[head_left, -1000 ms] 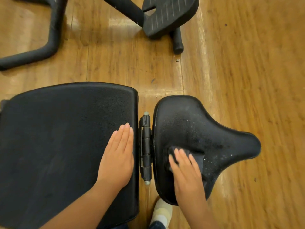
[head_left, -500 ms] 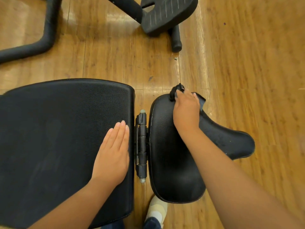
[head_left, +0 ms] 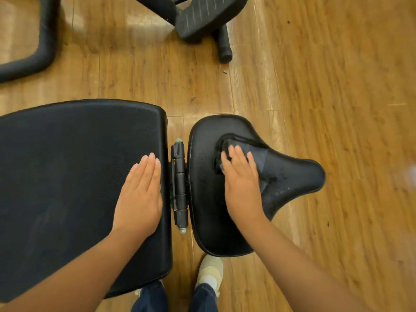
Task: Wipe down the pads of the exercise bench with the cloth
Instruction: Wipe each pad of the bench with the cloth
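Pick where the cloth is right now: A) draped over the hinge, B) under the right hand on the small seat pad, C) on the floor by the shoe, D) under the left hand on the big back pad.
B: the right hand presses the dark cloth flat against the seat pad, while the left hand rests bare on the back pad.

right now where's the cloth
In the head view the cloth lies on the seat pad, right of the hinge, pressed flat under the right hand near the pad's narrow end.
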The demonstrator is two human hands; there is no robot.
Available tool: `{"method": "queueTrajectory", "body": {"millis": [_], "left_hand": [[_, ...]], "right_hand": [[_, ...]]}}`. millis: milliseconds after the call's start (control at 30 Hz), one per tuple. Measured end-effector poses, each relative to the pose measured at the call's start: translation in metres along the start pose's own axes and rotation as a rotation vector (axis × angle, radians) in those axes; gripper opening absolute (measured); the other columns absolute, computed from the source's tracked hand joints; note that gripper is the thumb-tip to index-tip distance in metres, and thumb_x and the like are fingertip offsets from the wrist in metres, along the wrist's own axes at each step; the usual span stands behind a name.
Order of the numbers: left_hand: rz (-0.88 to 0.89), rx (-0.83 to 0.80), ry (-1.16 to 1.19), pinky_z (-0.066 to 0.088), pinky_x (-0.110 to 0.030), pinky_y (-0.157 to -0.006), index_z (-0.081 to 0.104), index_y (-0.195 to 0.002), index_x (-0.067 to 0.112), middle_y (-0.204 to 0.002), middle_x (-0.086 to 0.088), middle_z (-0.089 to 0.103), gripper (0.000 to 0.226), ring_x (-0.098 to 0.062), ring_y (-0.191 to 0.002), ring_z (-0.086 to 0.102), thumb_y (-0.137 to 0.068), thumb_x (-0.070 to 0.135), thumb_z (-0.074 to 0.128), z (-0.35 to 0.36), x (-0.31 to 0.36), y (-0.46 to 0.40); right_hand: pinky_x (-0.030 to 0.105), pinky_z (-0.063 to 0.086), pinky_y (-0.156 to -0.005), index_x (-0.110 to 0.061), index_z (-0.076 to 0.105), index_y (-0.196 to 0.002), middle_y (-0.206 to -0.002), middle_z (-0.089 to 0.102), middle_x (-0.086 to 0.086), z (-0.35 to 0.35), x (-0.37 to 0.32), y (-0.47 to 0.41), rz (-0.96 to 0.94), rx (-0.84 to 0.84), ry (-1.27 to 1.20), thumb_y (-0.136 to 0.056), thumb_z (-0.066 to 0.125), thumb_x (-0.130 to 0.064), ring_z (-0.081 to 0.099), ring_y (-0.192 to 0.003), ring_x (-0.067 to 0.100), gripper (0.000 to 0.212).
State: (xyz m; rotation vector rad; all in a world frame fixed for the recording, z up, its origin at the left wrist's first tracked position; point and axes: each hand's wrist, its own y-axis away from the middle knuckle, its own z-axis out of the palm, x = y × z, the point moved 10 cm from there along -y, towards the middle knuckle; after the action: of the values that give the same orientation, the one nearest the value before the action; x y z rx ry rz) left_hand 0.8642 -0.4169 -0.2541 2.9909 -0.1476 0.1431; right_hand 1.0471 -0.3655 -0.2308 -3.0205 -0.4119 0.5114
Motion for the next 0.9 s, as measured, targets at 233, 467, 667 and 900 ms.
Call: {"method": "queueTrajectory", "body": {"millis": [233,467,667,900], "left_hand": [[-0.001,-0.002,-0.019,0.013,-0.042,-0.117,0.029,-0.142,-0.007,-0.150,-0.024,0.029,0.055,-0.033,-0.141,0.023,-0.095,0.021,0.023,0.000,0.001,0.000],[-0.010,0.015,-0.006,0.011,-0.040,-0.118,0.029,-0.143,-0.006,-0.150,-0.023,0.029,0.055,-0.032,-0.142,0.023,-0.095,0.021,0.024,-0.001,0.002,-0.001],[-0.004,0.017,-0.013,0.015,-0.043,-0.116,0.028,-0.143,-0.005,-0.151,-0.022,0.028,0.055,-0.031,-0.142,0.023,-0.096,0.022,0.023,-0.001,0.001,0.000],[0.001,0.017,-0.025,0.017,-0.044,-0.116,0.030,-0.141,-0.008,-0.149,-0.024,0.030,0.055,-0.034,-0.141,0.025,-0.094,0.020,0.025,-0.001,0.002,-0.001]], "right_hand": [[0.045,0.015,-0.114,-0.007,0.037,-0.135,-0.142,0.040,0.014,0.006,-0.012,0.116,0.023,-0.089,-0.082,-0.085,0.035,0.001,0.026,-0.137,0.025,0.051],[0.042,0.010,-0.116,-0.009,0.035,-0.134,-0.142,0.032,0.009,0.016,-0.009,0.168,0.011,-0.169,-0.067,-0.102,0.009,-0.016,0.016,-0.141,0.019,0.042],[0.042,0.010,-0.116,-0.010,0.036,-0.134,-0.143,0.037,0.007,0.001,-0.002,0.146,0.023,-0.072,-0.052,-0.093,0.023,-0.002,0.017,-0.141,0.018,0.044],[0.045,0.011,-0.115,-0.004,0.049,-0.129,-0.136,0.048,0.015,-0.020,0.036,0.071,0.177,0.060,0.001,-0.089,0.030,-0.003,0.028,-0.135,0.023,0.044]]}}
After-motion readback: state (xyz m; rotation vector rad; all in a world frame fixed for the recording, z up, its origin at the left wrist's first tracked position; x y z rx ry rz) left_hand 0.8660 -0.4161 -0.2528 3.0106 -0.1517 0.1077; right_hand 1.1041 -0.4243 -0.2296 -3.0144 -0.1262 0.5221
